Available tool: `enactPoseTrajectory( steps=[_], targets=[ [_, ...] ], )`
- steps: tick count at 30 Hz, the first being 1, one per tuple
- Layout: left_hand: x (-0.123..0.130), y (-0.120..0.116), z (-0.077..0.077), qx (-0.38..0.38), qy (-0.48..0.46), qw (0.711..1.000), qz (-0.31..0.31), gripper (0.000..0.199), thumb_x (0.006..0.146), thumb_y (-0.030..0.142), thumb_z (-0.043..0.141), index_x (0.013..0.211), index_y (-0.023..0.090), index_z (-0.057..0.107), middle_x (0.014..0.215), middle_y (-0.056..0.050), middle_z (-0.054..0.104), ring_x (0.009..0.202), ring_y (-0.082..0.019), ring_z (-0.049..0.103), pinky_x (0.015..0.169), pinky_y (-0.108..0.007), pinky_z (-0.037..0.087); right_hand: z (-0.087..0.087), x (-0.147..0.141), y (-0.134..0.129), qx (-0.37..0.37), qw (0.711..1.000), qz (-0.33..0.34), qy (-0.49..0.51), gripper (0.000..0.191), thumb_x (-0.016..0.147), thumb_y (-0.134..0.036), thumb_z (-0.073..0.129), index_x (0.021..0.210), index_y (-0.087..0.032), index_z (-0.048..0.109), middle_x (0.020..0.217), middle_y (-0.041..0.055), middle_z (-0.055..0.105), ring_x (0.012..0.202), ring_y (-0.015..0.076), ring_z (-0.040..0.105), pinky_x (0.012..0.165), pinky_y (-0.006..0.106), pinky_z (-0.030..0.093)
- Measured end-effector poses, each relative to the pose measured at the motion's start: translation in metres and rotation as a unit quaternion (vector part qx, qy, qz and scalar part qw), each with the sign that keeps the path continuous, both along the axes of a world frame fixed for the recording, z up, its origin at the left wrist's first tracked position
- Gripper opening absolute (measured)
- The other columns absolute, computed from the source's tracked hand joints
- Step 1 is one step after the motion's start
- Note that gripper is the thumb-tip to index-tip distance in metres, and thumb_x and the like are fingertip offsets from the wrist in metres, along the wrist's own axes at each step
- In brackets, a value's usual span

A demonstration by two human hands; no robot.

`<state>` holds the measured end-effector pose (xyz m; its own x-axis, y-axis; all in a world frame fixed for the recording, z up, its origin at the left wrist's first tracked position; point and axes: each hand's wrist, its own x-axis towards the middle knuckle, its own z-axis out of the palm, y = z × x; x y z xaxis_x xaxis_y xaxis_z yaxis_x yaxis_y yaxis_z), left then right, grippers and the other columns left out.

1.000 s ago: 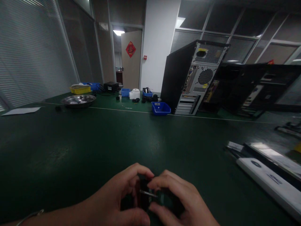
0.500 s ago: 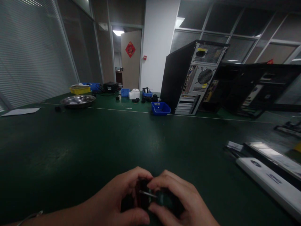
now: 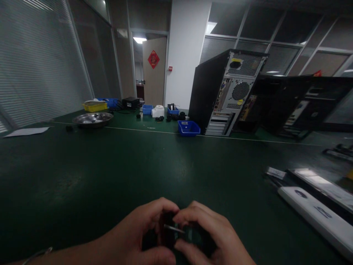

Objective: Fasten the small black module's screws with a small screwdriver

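Note:
At the bottom middle, my left hand [image 3: 147, 226] is curled around a small dark object [image 3: 167, 239]. The object is too dim and too covered by fingers to make out its kind. My right hand [image 3: 213, 228] is closed on a screwdriver [image 3: 189, 233], whose dark green handle sits in the fingers. Its thin metal shaft points left, toward the dark object; whether the tip touches it cannot be seen. The fingertips of both hands meet above the shaft. Both hands are just over the green tabletop [image 3: 124, 176].
White and silver boxed-looking units [image 3: 317, 209] lie to the right. Farther back stand a blue bin [image 3: 189, 128], a black computer tower [image 3: 212, 92] and a metal bowl [image 3: 93, 120]. A yellow tray [image 3: 95, 106] and a white sheet [image 3: 26, 131] are at the far left.
The hands, the screwdriver and the dark object keep almost the same place. The whole view has shifted very slightly.

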<state>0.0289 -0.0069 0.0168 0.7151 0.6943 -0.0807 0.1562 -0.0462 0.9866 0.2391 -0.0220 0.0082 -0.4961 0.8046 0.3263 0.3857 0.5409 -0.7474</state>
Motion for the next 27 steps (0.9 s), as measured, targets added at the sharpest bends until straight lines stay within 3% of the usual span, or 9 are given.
enactPoseTrajectory(
  steps=[11, 20, 27],
  targets=[
    [0.0016, -0.0038, -0.0016, -0.005, -0.050, 0.999, 0.012, 0.043, 0.078, 0.018, 0.073, 0.115, 0.024, 0.050, 0.107, -0.004, 0.063, 0.099, -0.023, 0.061, 0.084, -0.032, 0.047, 0.0032, -0.0012, 0.0011, -0.004, 1.000, -0.003, 0.005, 0.019, 0.078, -0.013, 0.064, 0.096, -0.016, 0.067, 0.081, 0.0082, 0.068, 0.072, 0.0199, 0.066, 0.061, 0.026, 0.047],
    [0.0021, -0.0013, -0.0025, -0.016, -0.054, 0.998, 0.013, 0.034, 0.084, 0.024, 0.066, 0.113, 0.021, 0.048, 0.109, -0.008, 0.062, 0.103, -0.027, 0.060, 0.087, -0.038, 0.046, 0.0023, -0.0006, 0.0007, -0.001, 1.000, 0.005, 0.006, 0.018, 0.079, -0.014, 0.065, 0.096, -0.015, 0.068, 0.081, 0.0085, 0.068, 0.071, 0.0202, 0.065, 0.060, 0.026, 0.047],
    [0.0033, -0.0030, -0.0027, -0.014, -0.046, 0.998, 0.051, 0.025, 0.086, 0.037, 0.063, 0.103, 0.020, 0.056, 0.094, -0.005, 0.066, 0.086, -0.020, 0.062, 0.074, -0.029, 0.048, 0.0009, -0.0004, 0.0022, 0.020, 0.999, 0.024, 0.021, 0.017, 0.081, -0.016, 0.067, 0.098, -0.014, 0.067, 0.080, 0.0086, 0.068, 0.070, 0.0189, 0.065, 0.060, 0.025, 0.048]
  ],
)
